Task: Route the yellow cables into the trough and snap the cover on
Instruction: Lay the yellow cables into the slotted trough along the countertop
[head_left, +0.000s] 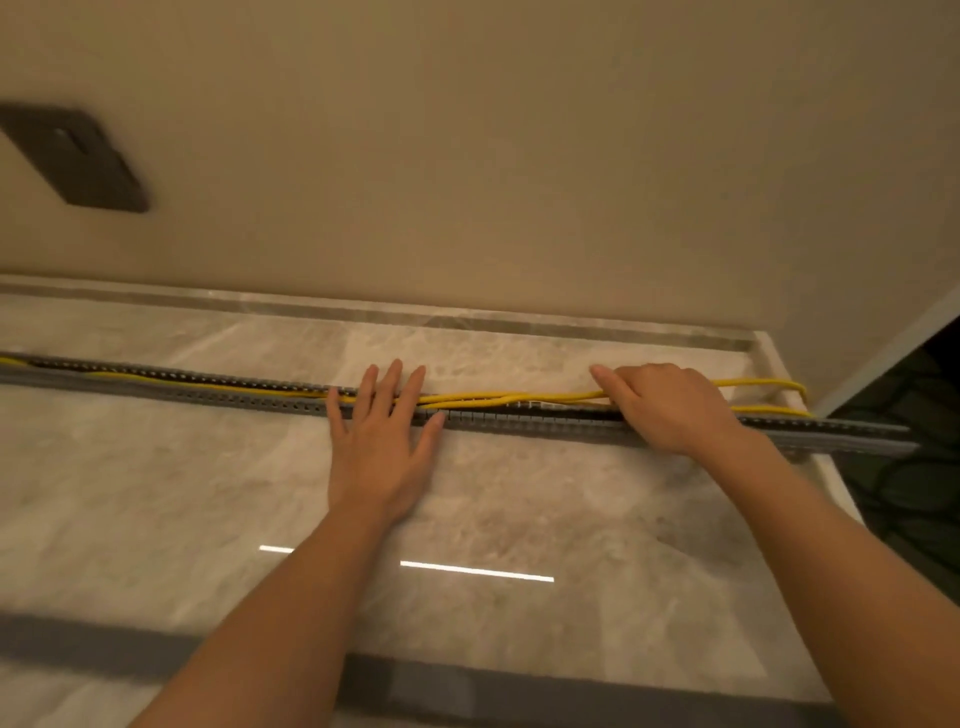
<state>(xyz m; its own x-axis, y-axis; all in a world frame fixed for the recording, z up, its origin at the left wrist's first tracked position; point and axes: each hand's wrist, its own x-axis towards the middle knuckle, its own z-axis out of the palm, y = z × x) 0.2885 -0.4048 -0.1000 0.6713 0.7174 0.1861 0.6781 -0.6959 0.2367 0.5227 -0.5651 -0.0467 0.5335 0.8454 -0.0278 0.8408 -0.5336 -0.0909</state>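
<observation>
Here, both hands work the cables at the trough

The grey slotted trough (545, 423) runs from left to right across a marble counter (156, 493), a little way out from a beige wall (467, 156). The left hand (382, 441) lies flat across the trough, fingers straight and spread, palm down on the counter; its fingertips cover the yellow cables (519, 399) and it grips nothing. The right hand (672, 408) sits further along. Its index finger points left, and its other fingers curl down over the cables and hold them at the trough's far wall.

Left of the left hand the cables lie inside the trough. Between the hands they ride just above its far edge, crossing one another. Beyond the right hand they swing out in a loop on the counter, near the corner of the wall, outside the trough.

A grey strip (519, 686) lies along the counter's near edge, too blurred to tell whether it is the cover. A dark plate (78, 161) is fixed to the wall, upper left.
</observation>
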